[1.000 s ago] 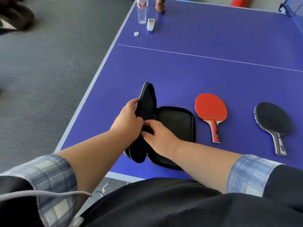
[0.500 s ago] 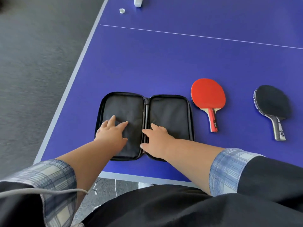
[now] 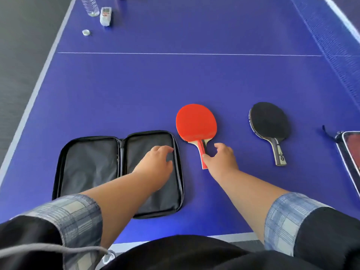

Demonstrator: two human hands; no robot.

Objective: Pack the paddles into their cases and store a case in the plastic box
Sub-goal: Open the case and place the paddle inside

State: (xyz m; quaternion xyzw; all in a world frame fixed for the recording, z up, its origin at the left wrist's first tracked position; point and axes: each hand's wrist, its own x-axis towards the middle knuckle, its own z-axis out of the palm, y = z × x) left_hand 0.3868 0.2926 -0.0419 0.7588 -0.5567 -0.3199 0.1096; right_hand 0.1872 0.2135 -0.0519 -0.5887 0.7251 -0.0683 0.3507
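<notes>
Red paddle (image 3: 196, 122) flat on blue table (image 3: 175, 84), face up, round head away from the body, handle pointing back toward the table's near edge. Just left of it, black case (image 3: 91, 162) unzipped and spread open in two halves, lining up, nothing inside. Well to the right, black paddle (image 3: 269, 121) lying the same way, untouched. At the far right edge, part of a second case (image 3: 350, 152), mostly cut off. No plastic box anywhere in view.

Probably light and rigid: stiff blade, grippy rubber face, smooth narrow handle. Best taken by the handle, away from the rubber, then slid head-first into the soft, floppy case half.

Right hand (image 3: 222, 157) reaching forward, arm extended, thumb and fingers curled on either side of the handle, touching it but apparently not yet squeezed closed; paddle not lifted. Left hand (image 3: 155, 162) stretched across the body, over the case's right half, fingers loosely bent and spread, holding nothing, perhaps resting on the lining to steady it, contact unclear.

Far left corner: bottle (image 3: 90, 6), small white device (image 3: 105, 16), bottle cap (image 3: 86, 32).
</notes>
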